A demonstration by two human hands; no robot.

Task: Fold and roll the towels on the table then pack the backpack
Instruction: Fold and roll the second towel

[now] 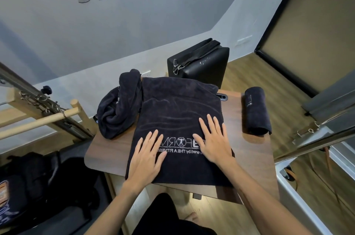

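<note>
A dark navy towel [172,107] with white printed lettering lies spread flat across the wooden table [107,154]. My left hand [148,156] presses flat on its near left part, fingers straight. My right hand [213,138] lies flat on the lettering to the right, fingers spread. A crumpled dark towel [117,111] is heaped at the table's left edge. One rolled dark towel [256,109] lies along the table's right side. A black backpack [30,182] sits low at the left, beside the table.
A black padded box [203,63] with a strap and clips stands behind the table. Wooden bars and metal springs [44,107] of exercise equipment run along the left. A metal frame [315,134] crosses the right side over wood flooring.
</note>
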